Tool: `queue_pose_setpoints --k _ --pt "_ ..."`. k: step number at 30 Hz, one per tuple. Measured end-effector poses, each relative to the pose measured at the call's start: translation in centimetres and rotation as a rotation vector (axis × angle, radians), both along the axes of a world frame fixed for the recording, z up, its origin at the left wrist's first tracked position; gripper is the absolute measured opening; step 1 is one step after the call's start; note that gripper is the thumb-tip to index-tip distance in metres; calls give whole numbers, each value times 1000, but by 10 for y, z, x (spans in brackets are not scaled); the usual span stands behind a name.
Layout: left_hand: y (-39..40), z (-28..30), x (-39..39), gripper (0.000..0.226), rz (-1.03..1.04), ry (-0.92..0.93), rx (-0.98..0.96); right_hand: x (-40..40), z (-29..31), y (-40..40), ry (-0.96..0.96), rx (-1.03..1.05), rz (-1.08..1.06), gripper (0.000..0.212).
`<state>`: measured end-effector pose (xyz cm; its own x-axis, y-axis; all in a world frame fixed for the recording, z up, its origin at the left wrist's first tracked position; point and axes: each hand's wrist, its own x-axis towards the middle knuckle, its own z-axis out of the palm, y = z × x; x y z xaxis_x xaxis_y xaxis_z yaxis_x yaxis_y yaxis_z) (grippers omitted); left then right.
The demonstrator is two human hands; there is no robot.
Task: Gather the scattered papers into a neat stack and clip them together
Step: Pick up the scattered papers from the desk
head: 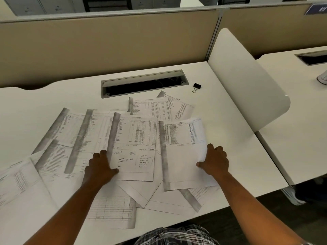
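Observation:
Several printed sheets (74, 138) lie scattered and overlapping across the white desk (44, 103). My right hand (215, 160) grips the right edge of one table-printed sheet (184, 156), thumb on top, its right side lifted slightly. My left hand (100, 165) pinches the left lower edge of a sheet with handwritten notes (136, 152) in the middle. A black binder clip (196, 87) rests apart from the papers at the back right, near the cable slot.
An open cable slot (143, 84) is sunk in the desk behind the papers. A beige partition (106, 46) closes the back. A white side divider (247, 82) stands on the right, with another desk beyond it.

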<state>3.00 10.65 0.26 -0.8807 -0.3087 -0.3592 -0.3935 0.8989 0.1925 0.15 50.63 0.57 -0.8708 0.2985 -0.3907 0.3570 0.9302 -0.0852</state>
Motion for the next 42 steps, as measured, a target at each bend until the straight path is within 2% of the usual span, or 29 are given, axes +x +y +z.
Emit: queue_pose_setpoints --k 4,10,13,17,21,23,26,30,31,33,35,38,39,42 --pt "8 4 -6 89 62 -54 84 -11 1 12 -77 -190 -157 94" --pt "10 9 -10 73 168 -50 319 -15 -6 27 -136 -413 -158 79" --pt "4 11 -15 56 236 -51 460 -15 -14 37 -107 -658 -200 78" --pt "-7 18 -16 55 260 -103 600 -11 3 38 -137 -894 -146 43" --pt "-13 33 -17 46 279 -106 663 -8 6 50 -101 -1072 -216 61" --pt "-22 43 -13 43 320 -53 726 -6 9 57 -76 -1142 -294 56" --pt "-44 59 6 54 425 23 978 1 8 63 -35 -1248 -393 51" --pt "-71 76 42 73 499 61 1161 9 1 62 -10 -1329 -431 81" --pt "-74 79 50 76 486 32 1193 10 0 60 -3 -1353 -431 82" --pt "-81 79 66 80 453 -49 1245 10 1 56 34 -1407 -449 76" --pt "-87 71 81 78 505 -81 1284 10 4 47 56 -1455 -480 73" --pt "-93 51 98 65 640 -101 1338 9 8 30 60 -1523 -520 50" --pt "-95 43 101 63 673 -112 1332 10 7 25 53 -1526 -532 49" --pt "-95 26 108 59 773 -103 1298 13 5 10 16 -1509 -571 65"
